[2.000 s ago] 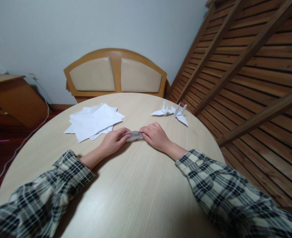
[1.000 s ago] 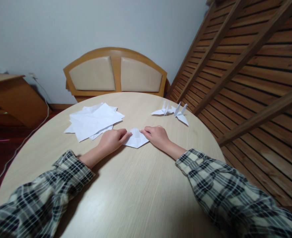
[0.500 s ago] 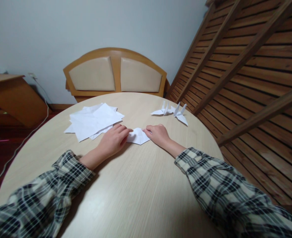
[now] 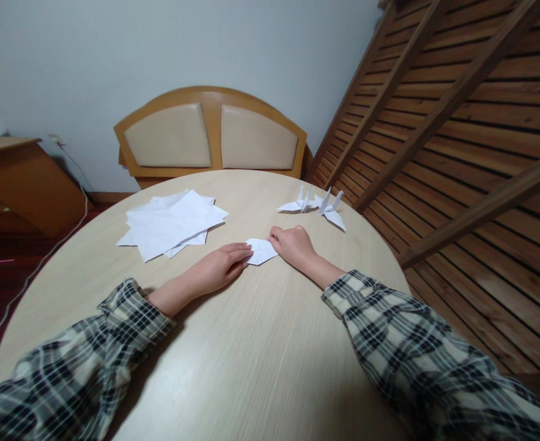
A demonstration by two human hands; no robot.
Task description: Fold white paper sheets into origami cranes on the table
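A small folded white paper lies flat on the round pale wooden table. My left hand lies flat with its fingers stretched out, the fingertips pressing on the paper's left edge. My right hand is curled, its fingers pressed together at the paper's right edge. Both arms wear plaid sleeves.
A loose pile of white paper sheets lies at the table's far left. Two folded paper cranes stand at the far right. A wooden chair is behind the table, a slatted wooden wall on the right, a low cabinet on the left.
The paper was held up between both hands, then laid flat on the table. My left hand has uncurled and now lies flat on the paper's edge.
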